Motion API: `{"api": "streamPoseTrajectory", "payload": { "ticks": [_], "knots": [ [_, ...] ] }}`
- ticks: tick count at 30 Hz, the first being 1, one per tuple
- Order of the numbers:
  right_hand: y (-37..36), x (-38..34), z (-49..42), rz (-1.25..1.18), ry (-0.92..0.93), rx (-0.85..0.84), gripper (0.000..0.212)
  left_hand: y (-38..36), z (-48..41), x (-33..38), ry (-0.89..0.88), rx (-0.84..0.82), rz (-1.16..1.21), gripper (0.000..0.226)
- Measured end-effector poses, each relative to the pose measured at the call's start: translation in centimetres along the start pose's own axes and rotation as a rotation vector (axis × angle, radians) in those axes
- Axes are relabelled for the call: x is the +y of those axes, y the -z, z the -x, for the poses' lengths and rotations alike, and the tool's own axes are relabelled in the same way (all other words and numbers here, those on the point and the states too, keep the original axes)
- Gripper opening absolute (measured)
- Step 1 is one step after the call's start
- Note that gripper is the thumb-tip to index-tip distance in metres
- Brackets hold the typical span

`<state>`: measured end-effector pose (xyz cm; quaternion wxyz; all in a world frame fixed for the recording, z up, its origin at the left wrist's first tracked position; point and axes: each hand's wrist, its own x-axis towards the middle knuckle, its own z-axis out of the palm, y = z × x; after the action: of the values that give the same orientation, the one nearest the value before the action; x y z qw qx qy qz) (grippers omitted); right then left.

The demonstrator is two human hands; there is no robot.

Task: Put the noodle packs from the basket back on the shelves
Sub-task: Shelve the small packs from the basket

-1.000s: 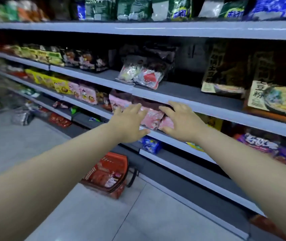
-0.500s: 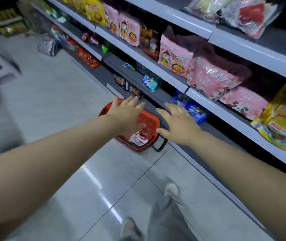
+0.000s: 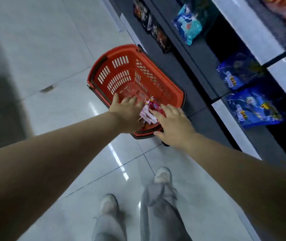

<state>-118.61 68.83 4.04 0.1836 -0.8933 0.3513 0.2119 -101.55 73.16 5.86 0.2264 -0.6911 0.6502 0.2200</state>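
Two hands: our left hand (image 3: 127,113) and right hand (image 3: 174,125) hover over the near end of the basket (image 3: 121,49), fingers spread, clasping nothing.
Pack: the noodle pack (image 3: 150,110) lies crumpled inside that near end, between our hands.
Nearer hand: neither, we judge; both flank it closely.
Long axis: roughly away from us.
Contact: we cannot tell.

The red-and-white noodle pack (image 3: 150,111) between the left hand (image 3: 127,116) and the right hand (image 3: 175,126) is crinkled, shiny film. Beyond both hands, the red slotted basket (image 3: 131,77) is matt moulded plastic. The pale tiled floor (image 3: 51,49) under them is smooth and glossy.
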Motion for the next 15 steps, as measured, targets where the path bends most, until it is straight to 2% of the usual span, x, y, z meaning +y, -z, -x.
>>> {"api": "streamPoseTrajectory", "payload": {
  "ticks": [5,12,15],
  "knots": [
    [-7.0,3.3,-5.0,0.004,0.039,-0.167,0.075,-7.8,-6.1,1.1,0.035,-0.090,0.041,0.078],
    [-15.0,5.7,-10.3,0.032,0.070,-0.250,0.074,-15.6,-11.0,4.2,0.035,-0.209,0.108,0.076],
    [-16.9,5.8,-12.2,0.107,0.075,-0.202,0.069,-18.3,-12.2,5.8,0.048,-0.231,0.101,0.070]
  ]
}}
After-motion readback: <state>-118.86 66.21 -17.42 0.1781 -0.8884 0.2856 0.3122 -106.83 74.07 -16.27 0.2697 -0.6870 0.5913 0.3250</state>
